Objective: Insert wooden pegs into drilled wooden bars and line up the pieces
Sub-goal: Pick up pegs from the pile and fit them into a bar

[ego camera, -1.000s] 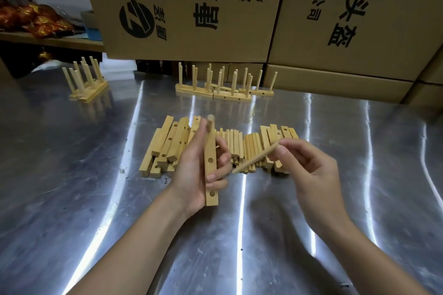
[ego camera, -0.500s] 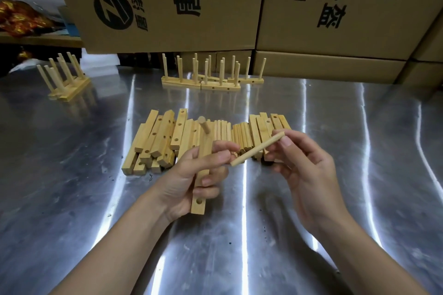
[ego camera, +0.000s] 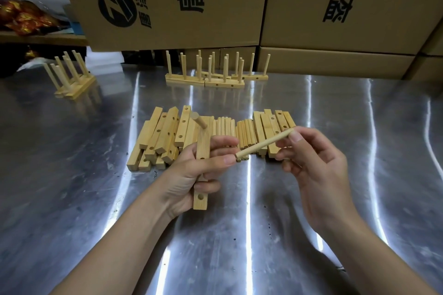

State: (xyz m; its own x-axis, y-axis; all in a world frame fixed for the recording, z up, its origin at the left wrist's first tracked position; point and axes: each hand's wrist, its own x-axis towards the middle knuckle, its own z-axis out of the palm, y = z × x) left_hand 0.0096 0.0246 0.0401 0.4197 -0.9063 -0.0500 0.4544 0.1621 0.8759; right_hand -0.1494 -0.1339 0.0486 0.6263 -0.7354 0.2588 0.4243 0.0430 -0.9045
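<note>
Since a second back the left hand (ego camera: pixel 191 175) tipped its clamped drilled bar (ego camera: pixel 202 170) flatter above the bench (ego camera: pixel 72 199), while the right hand (ego camera: pixel 309 163), pinching the loose peg (ego camera: pixel 263 145), closed in, so I'd square the tip to the middle hole first.

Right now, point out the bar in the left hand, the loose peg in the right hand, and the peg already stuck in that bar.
bar (ego camera: pixel 202 146), head view, on its upper face above the middle hole.
loose peg (ego camera: pixel 263 145), head view, mid-shaft.
stuck peg (ego camera: pixel 199 120), head view, on its shaft.
</note>
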